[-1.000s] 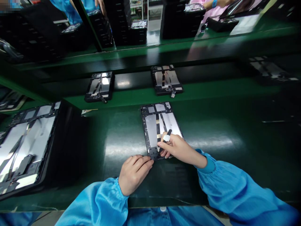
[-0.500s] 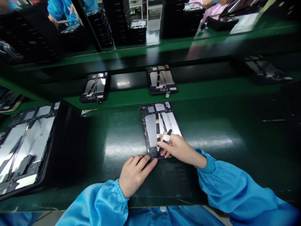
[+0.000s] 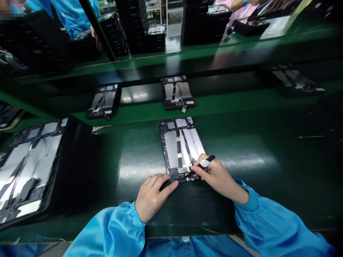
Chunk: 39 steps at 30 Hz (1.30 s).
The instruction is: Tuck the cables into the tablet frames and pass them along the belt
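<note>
Where the opened tablet (image 3: 184, 150) lies: flat on the green desk (image 3: 128, 153), just ahead of you.
Right hand (image 3: 217, 176): your grip pinches a slim black tool (image 3: 204, 163) with a white patch, its tip at the tablet's near end.
Left hand (image 3: 152, 194): your fingers are slightly spread, touching the near left corner.
Beyond: two similar tablets (image 3: 177, 92), well apart from each other.
Left side: a fourth tablet (image 3: 37, 160), raised on something dark.

The lone head view looks forward and down across the table (image 3: 136, 153), from behind and above the left hand (image 3: 151, 196) and right hand (image 3: 220, 178); its far right seems blurred.
</note>
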Each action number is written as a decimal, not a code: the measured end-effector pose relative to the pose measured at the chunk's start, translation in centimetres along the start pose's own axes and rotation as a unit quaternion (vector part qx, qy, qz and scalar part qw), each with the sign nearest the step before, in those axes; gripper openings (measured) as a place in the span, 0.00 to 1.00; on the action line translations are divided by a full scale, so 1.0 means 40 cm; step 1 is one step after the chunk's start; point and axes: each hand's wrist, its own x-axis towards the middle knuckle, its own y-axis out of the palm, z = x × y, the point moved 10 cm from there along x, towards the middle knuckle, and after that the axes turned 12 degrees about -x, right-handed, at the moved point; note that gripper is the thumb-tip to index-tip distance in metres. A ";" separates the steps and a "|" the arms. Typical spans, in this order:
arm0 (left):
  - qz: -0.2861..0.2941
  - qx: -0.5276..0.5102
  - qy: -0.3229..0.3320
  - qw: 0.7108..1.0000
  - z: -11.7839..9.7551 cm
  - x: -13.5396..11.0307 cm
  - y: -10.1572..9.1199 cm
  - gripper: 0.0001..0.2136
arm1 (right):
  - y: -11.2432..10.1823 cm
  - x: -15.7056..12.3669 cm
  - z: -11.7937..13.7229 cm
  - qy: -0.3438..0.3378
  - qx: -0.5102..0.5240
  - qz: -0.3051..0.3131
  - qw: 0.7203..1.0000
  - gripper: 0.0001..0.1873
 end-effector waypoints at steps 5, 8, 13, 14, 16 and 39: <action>0.010 0.020 0.000 1.000 -0.002 -0.001 0.011 0.14 | 0.005 0.004 -0.013 0.010 0.015 0.002 1.000 0.12; 0.030 0.046 0.004 0.998 -0.005 -0.002 0.021 0.18 | 0.003 0.005 -0.008 0.010 0.003 -0.001 1.000 0.12; 0.033 0.051 0.005 0.998 -0.003 -0.002 0.020 0.18 | 0.004 0.004 -0.007 0.013 -0.001 0.001 1.000 0.13; 0.032 0.052 0.005 0.998 -0.004 -0.003 0.020 0.18 | 0.005 0.004 -0.008 0.015 -0.001 0.002 1.000 0.13; 0.034 0.059 0.003 0.998 -0.004 -0.004 0.022 0.18 | 0.005 0.005 -0.009 0.015 -0.002 0.002 1.000 0.13; 0.045 0.024 0.087 0.995 -0.007 0.097 0.054 0.13 | -0.068 -0.055 -0.162 0.107 0.273 -0.257 0.921 0.15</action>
